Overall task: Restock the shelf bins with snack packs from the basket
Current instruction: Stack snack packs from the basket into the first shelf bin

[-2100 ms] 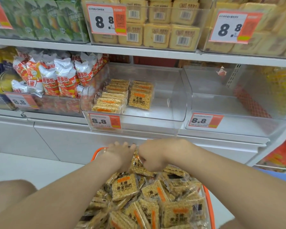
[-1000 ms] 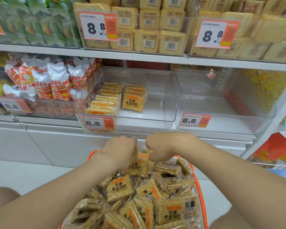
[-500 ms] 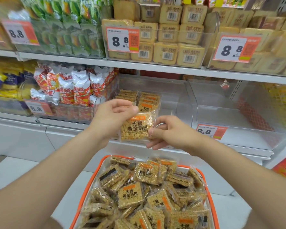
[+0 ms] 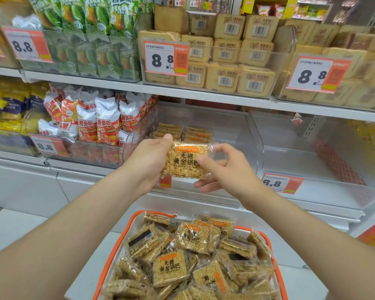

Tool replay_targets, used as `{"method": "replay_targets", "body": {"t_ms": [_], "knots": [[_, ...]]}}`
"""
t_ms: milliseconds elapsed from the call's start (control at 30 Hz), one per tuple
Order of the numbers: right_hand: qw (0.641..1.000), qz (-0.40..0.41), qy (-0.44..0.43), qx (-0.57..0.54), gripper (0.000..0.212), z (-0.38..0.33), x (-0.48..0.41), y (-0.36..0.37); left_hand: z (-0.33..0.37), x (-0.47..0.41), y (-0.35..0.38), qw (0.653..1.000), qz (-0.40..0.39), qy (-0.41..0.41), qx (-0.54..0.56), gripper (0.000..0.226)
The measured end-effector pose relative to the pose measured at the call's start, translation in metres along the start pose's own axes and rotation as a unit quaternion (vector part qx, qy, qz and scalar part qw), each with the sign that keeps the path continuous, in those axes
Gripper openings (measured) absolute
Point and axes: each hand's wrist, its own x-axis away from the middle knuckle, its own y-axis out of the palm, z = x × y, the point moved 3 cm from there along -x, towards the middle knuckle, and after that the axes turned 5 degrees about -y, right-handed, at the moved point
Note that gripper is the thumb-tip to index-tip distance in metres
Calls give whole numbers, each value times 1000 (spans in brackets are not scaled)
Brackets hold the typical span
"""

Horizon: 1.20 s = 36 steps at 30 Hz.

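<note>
Head view: snack pack (image 4: 185, 162), lifted out of basket (image 4: 139, 213) a moment ago, now upright before half-filled shelf bin (image 4: 232, 135). Left hand (image 4: 148, 163) grips left edge, right hand (image 4: 223, 172) pinches right edge. Placing in bin probably comes next.

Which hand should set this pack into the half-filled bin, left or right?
Left, probably. The left hand wraps the snack pack along its left edge, just in front of the stacks in the middle bin; the right hand only pinches the right edge.
</note>
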Motion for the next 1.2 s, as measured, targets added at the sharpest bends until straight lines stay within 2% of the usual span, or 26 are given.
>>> {"method": "replay_targets", "body": {"t_ms": [100,200,233,300,367,433,533,600,733,833,1000,1067,1200], "knots": [[998,12,-57,31,39,0,-12,0,11,-1,4,988,38,65,-133,65],[992,84,-89,43,24,9,-34,-6,15,-10,4,943,114,153,-273,50],[987,116,-97,63,21,13,-42,-11,15,-13,3,923,125,172,-320,40],[972,153,-114,136,20,21,-56,-18,14,-19,2,862,141,204,-442,22],[961,156,-111,200,21,29,-69,-22,8,-28,4,798,140,222,-543,29],[959,140,-78,233,22,36,-81,-24,3,-34,6,771,127,230,-580,30],[950,92,-34,298,23,45,-100,-24,-1,-46,6,774,98,223,-584,27],[928,76,-24,364,25,49,-110,-25,-1,-52,6,776,74,216,-588,22],[897,101,-23,431,35,49,-123,-27,-1,-60,7,758,28,195,-621,24],[881,118,-40,457,30,44,-125,-20,-2,-62,6,759,9,161,-631,26],[817,80,-63,567,35,43,-128,-4,-1,-58,11,750,18,161,-641,24],[824,81,-54,558,34,43,-130,-6,-1,-58,12,749,19,161,-643,24],[859,89,-62,500,26,44,-133,-7,-2,-59,14,749,22,182,-637,25]]}}
